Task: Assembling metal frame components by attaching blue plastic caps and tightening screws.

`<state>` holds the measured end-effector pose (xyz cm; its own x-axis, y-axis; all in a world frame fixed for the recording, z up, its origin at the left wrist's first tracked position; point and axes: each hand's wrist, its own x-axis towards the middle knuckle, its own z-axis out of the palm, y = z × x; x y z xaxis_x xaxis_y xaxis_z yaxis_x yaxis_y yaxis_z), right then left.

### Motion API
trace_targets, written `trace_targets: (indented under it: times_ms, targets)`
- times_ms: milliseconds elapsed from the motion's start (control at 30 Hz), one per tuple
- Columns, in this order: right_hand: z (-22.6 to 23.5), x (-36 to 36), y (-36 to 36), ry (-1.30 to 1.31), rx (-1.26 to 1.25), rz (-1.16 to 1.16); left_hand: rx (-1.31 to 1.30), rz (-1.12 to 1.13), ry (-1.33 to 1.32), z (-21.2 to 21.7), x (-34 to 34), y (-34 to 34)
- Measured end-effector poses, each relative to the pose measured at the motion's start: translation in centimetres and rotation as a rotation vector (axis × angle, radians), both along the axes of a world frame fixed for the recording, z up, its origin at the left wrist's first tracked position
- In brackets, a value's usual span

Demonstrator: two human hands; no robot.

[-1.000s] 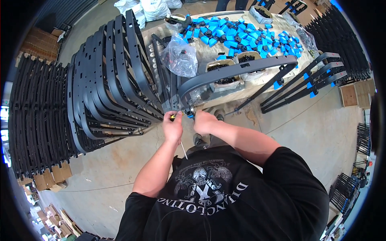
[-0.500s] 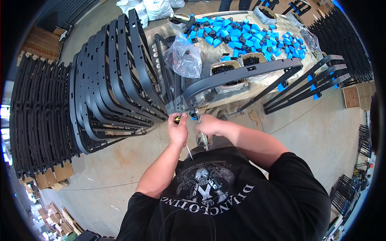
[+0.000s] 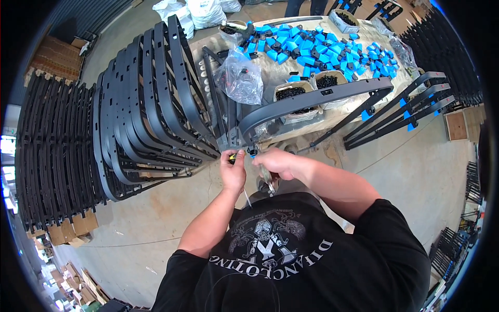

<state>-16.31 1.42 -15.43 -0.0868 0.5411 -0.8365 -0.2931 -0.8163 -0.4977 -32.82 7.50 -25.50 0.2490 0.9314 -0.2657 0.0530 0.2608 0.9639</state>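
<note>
Left hand (image 3: 233, 170): closed round screwdriver (image 3: 232, 158). Right hand (image 3: 277, 162): gripping metal tool (image 3: 267, 178) (type unclear). Step, apparently: fastening black frame's (image 3: 312, 98) end; next calls for steadiness.

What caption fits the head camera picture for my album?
Left hand gripping a yellow-and-black screwdriver, right hand holding a metal tool, beside a curved black frame.

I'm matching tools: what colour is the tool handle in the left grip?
The tool handle shows black and yellow, best seen in the head view.
</note>
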Motion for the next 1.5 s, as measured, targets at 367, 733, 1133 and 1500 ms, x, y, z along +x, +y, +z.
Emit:
trace_targets:
  times_ms: [367,733,1133,1500]
  targets:
    - [-4.8,-0.7,-1.1,-0.498,0.166,0.313,-0.172,0.009,0.06,3.0,0.9,-0.2]
    - [-9.7,-2.2,-1.7,-1.143,0.456,0.416,-0.224,0.039,0.098,3.0,0.8,-0.2]
    - [0.4,-1.0,-0.4,-0.087,0.022,0.126,-0.215,0.059,0.032,2.0,0.1,-0.2]
    - [1.4,-0.8,-1.3,-0.142,0.071,0.126,0.007,0.072,-0.015,1.0,0.4,-0.5]
